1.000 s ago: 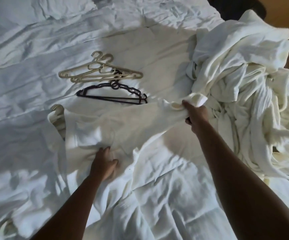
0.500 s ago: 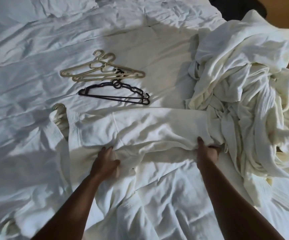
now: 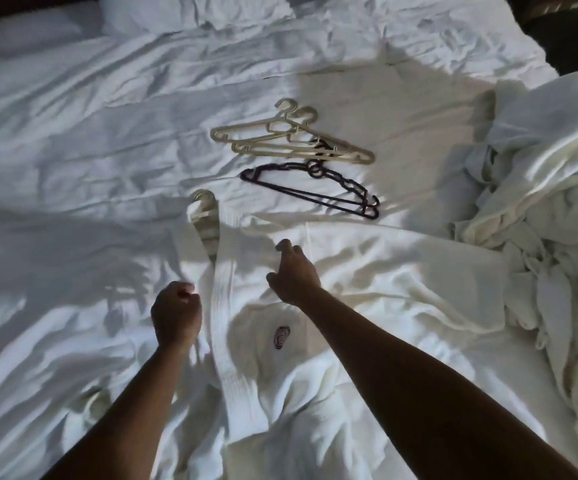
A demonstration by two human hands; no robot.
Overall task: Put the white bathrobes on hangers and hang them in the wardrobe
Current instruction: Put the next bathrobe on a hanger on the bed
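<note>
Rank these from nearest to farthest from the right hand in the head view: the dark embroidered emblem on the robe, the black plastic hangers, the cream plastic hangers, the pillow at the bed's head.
From the right hand:
1. Dark embroidered emblem, just below it on the spread robe.
2. Black plastic hangers, beyond it, slightly right.
3. Cream plastic hangers, farther up the bed.
4. Pillow, at the far top.

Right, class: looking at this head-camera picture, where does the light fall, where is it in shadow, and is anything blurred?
Head view: a bright patch lights the bed around the cream hangers and dark hangers; the bed's left side and near edge lie in shadow; both forearms are dark, nearly silhouetted; the left hand looks slightly soft; the robe's emblem is too blurred to read.
</note>
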